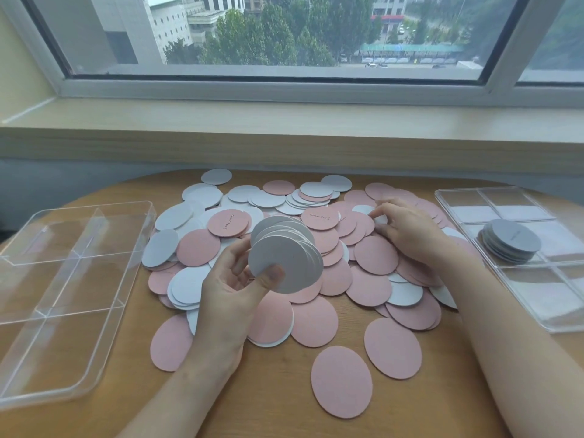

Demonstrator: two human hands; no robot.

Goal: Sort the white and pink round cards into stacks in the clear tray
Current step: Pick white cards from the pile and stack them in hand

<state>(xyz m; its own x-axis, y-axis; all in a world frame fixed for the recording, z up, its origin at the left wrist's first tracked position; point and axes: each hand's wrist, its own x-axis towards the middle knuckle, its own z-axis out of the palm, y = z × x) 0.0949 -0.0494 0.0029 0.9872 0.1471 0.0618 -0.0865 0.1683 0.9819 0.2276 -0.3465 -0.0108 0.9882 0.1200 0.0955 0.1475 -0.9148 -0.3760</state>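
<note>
Far left, a clear lid (63, 279) sits at the table (268, 406) edge, with bare wood only along the near side. The left hand (227, 298) pinches a fanned stack of white cards (284, 257), thumb clamped on the front. The mixed card pile (347, 273) fills the middle; two pink ones read something like "Good luck". The right hand (407, 229) rests on the pile, fingers curled on a white card (380, 220). The clear tray (537, 298), far right, holds one white stack (512, 240).

An upper-floor room: a wooden table (284, 406) stands below a window (284, 33) overlooking trees and buildings.
</note>
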